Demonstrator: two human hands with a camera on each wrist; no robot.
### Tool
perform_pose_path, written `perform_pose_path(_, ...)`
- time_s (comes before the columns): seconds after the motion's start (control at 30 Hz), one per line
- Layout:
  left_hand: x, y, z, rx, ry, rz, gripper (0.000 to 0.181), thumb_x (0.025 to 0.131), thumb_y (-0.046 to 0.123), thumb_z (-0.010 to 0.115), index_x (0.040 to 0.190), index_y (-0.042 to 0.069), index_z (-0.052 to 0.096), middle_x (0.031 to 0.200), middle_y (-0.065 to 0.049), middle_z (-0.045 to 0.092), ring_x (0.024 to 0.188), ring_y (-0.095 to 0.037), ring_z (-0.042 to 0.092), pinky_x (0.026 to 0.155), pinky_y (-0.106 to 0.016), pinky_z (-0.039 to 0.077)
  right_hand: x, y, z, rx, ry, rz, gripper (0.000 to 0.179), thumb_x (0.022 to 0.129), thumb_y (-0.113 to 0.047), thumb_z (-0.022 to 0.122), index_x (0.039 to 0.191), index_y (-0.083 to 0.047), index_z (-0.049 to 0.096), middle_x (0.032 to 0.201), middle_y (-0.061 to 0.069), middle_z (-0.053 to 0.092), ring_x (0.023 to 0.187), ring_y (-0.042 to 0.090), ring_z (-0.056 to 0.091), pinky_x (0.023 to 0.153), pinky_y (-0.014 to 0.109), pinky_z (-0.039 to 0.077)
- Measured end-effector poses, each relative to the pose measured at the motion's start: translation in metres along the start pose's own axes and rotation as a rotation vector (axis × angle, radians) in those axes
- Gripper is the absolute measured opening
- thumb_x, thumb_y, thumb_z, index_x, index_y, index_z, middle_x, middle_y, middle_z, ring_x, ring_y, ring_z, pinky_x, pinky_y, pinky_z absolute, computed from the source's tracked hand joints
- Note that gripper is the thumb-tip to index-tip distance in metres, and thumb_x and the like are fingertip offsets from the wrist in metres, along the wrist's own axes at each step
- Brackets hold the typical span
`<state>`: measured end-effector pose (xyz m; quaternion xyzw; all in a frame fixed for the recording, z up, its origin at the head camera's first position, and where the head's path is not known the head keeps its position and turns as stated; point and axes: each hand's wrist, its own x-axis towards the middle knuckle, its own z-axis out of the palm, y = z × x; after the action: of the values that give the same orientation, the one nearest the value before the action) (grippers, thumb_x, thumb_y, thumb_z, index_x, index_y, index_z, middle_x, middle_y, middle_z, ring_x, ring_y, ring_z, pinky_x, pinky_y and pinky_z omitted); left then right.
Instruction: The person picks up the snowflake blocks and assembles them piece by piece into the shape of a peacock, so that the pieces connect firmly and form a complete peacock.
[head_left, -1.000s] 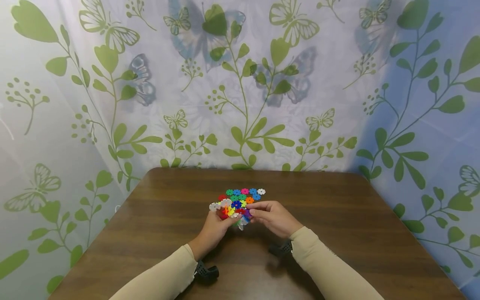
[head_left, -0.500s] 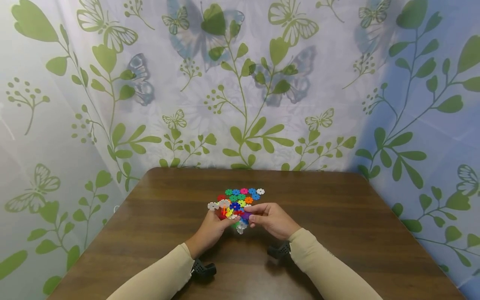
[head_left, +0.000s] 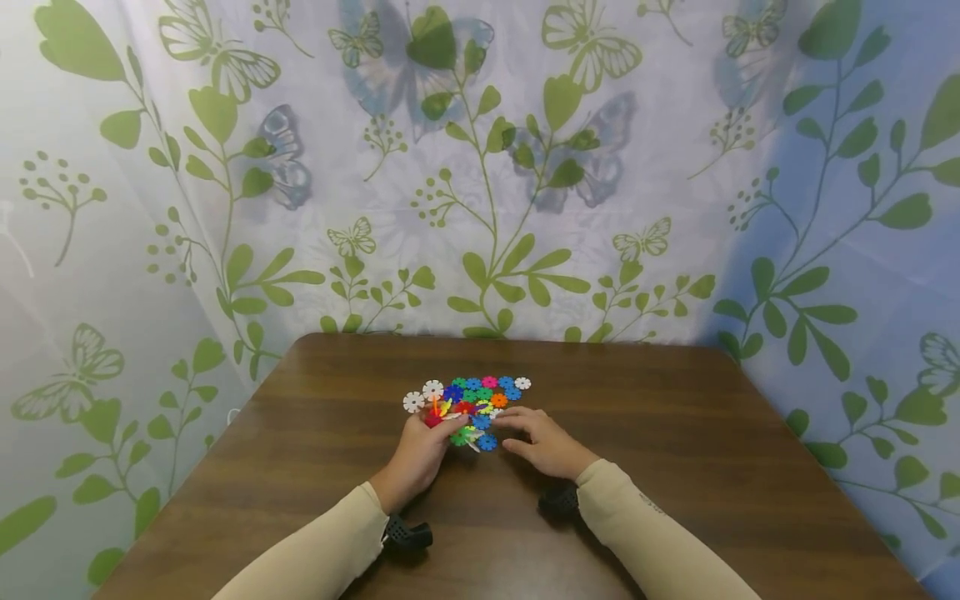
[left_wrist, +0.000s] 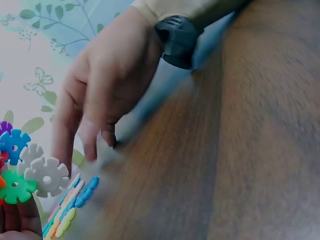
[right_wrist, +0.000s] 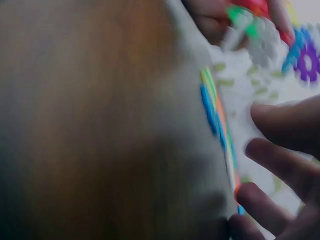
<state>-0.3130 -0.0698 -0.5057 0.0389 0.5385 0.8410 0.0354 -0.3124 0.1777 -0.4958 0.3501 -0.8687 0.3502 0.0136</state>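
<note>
In the head view my left hand point(head_left: 416, 458) holds a joined cluster of colourful notched, flower-shaped plastic discs, its thumb lying over the near side. White discs point(head_left: 413, 402) stick out at the cluster's left end. The left wrist view shows a green disc point(left_wrist: 17, 186), grey-white discs point(left_wrist: 47, 177) and a blue one linked together. A purple disc point(right_wrist: 307, 61) sits on the cluster in the right wrist view. My right hand point(head_left: 551, 446) is just right of the cluster, fingers apart and holding nothing. The left fingers behind the cluster are mostly hidden.
Several loose discs lie flat on the brown wooden table point(head_left: 675, 433) beyond the hands, among them an orange disc point(head_left: 498, 401), a pink disc point(head_left: 490, 382) and a white disc point(head_left: 522, 383). A leaf-and-butterfly patterned curtain point(head_left: 480, 167) hangs behind the table.
My right hand has let go of the purple disc on the cluster, and its fingers have spread. The left hand has turned the cluster and shifted it slightly left.
</note>
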Motion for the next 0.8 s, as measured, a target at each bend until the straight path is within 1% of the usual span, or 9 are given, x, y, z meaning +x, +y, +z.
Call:
perform_pose_path(0.1, 0.001, 0.0, -0.001, -0.038, -0.003, -0.003, 0.069, 0.096, 0.004, 0.078, 0.145, -0.014, 0.033, 0.142, -0.03, 0.053, 0.12, -0.029, 0.064, 0.103, -0.041, 0.051, 0.001, -0.005, 0.008, -0.135, -0.059, -0.083, 0.03, 0.103, -0.005, 0.069, 0.133, -0.004, 0.073, 0.145, 0.01, 0.062, 0.127, 0.035, 0.055, 0.105, 0.055, 0.047)
perform_pose_path(0.17, 0.002, 0.0, -0.002, -0.048, -0.007, 0.001, 0.065, 0.096, 0.003, 0.078, 0.143, -0.014, 0.037, 0.142, -0.029, 0.054, 0.119, -0.029, 0.064, 0.103, -0.041, 0.051, 0.001, -0.007, 0.011, -0.187, -0.034, -0.098, 0.024, 0.099, -0.004, 0.073, 0.123, -0.006, 0.079, 0.137, 0.005, 0.068, 0.122, 0.03, 0.06, 0.103, 0.051, 0.05)
perform_pose_path(0.23, 0.002, -0.001, -0.002, -0.05, 0.003, 0.007, 0.064, 0.095, 0.001, 0.078, 0.142, -0.014, 0.037, 0.141, -0.029, 0.054, 0.117, -0.027, 0.065, 0.101, -0.038, 0.053, 0.001, -0.007, 0.013, -0.178, 0.015, -0.09, 0.016, 0.095, -0.003, 0.078, 0.11, -0.008, 0.083, 0.124, 0.003, 0.074, 0.116, 0.026, 0.065, 0.101, 0.048, 0.052)
perform_pose_path(0.3, 0.002, -0.001, -0.003, -0.045, 0.018, 0.01, 0.063, 0.095, -0.001, 0.077, 0.142, -0.014, 0.037, 0.138, -0.028, 0.055, 0.115, -0.026, 0.065, 0.098, -0.035, 0.054, 0.001, -0.008, 0.013, -0.11, 0.036, -0.063, 0.009, 0.092, -0.005, 0.082, 0.099, -0.011, 0.083, 0.114, 0.0, 0.075, 0.111, 0.023, 0.067, 0.099, 0.046, 0.053)
perform_pose_path(0.37, 0.002, -0.002, -0.002, -0.037, 0.026, 0.011, 0.062, 0.094, -0.003, 0.077, 0.141, -0.014, 0.038, 0.136, -0.028, 0.057, 0.112, -0.025, 0.066, 0.096, -0.034, 0.055, -0.001, -0.007, 0.01, -0.028, 0.043, -0.005, 0.009, 0.091, -0.005, 0.084, 0.094, -0.013, 0.082, 0.107, -0.001, 0.072, 0.102, 0.02, 0.067, 0.093, 0.042, 0.056)
perform_pose_path(0.47, 0.001, -0.002, -0.002, -0.022, 0.019, 0.008, 0.061, 0.094, -0.002, 0.077, 0.14, -0.015, 0.039, 0.135, -0.029, 0.058, 0.112, -0.025, 0.066, 0.097, -0.034, 0.055, -0.002, -0.004, 0.003, 0.096, 0.089, 0.094, 0.009, 0.089, -0.006, 0.085, 0.095, -0.012, 0.081, 0.103, -0.001, 0.068, 0.093, 0.016, 0.067, 0.084, 0.034, 0.058)
perform_pose_path(0.53, 0.002, -0.002, -0.002, -0.006, 0.009, 0.001, 0.064, 0.094, 0.0, 0.079, 0.141, -0.016, 0.039, 0.135, -0.028, 0.058, 0.113, -0.026, 0.066, 0.097, -0.035, 0.055, -0.003, -0.002, -0.001, 0.177, 0.154, 0.14, 0.012, 0.089, -0.005, 0.085, 0.1, -0.006, 0.081, 0.107, 0.004, 0.068, 0.091, 0.018, 0.069, 0.08, 0.03, 0.059)
perform_pose_path(0.67, 0.001, -0.002, -0.003, 0.053, -0.025, -0.011, 0.068, 0.093, 0.004, 0.081, 0.142, -0.016, 0.04, 0.136, -0.028, 0.058, 0.115, -0.028, 0.066, 0.098, -0.035, 0.055, -0.002, -0.006, -0.009, 0.371, 0.271, 0.162, 0.023, 0.094, -0.008, 0.081, 0.115, 0.003, 0.078, 0.12, 0.013, 0.068, 0.105, 0.027, 0.069, 0.087, 0.032, 0.059)
perform_pose_path(0.8, -0.002, -0.002, -0.003, 0.133, -0.076, -0.008, 0.066, 0.092, 0.007, 0.083, 0.141, -0.015, 0.044, 0.134, -0.026, 0.062, 0.114, -0.028, 0.067, 0.097, -0.034, 0.055, 0.001, -0.016, -0.012, 0.459, 0.301, 0.158, 0.025, 0.098, -0.011, 0.078, 0.121, -0.001, 0.078, 0.124, 0.01, 0.068, 0.116, 0.029, 0.064, 0.093, 0.032, 0.057)
